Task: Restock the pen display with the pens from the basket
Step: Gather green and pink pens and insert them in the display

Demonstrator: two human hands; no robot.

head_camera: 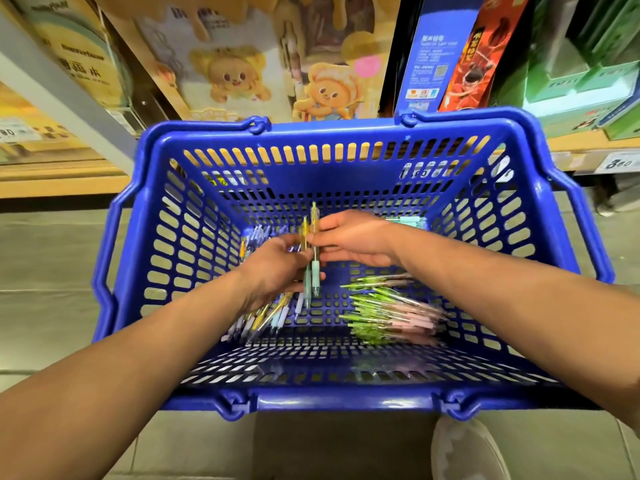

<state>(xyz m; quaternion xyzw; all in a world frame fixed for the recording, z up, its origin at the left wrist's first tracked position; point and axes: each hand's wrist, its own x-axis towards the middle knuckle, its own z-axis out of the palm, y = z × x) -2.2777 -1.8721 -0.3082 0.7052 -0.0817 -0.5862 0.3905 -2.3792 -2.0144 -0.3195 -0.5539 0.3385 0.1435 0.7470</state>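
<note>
A blue plastic basket [332, 140] sits on the floor below me, with both my arms reaching into it. My left hand [273, 268] grips a couple of upright pens with mint grips [313, 271]. My right hand [356, 237] pinches the same pens near their yellow tops. A pile of pink pens with green caps [391, 313] lies at the basket's right. Mixed yellow, white and pale blue pens [266, 317] lie under my left wrist. A few mint pens [408, 221] rest by the far wall. The pen display is out of view.
Shelves stand behind the basket: cartoon bear boxes [242, 71] in the middle, a blue and red box [450, 64] and green boxes [588, 81] to the right. A price tag [620, 163] hangs on the shelf edge. A shoe tip [464, 448] shows on the grey floor.
</note>
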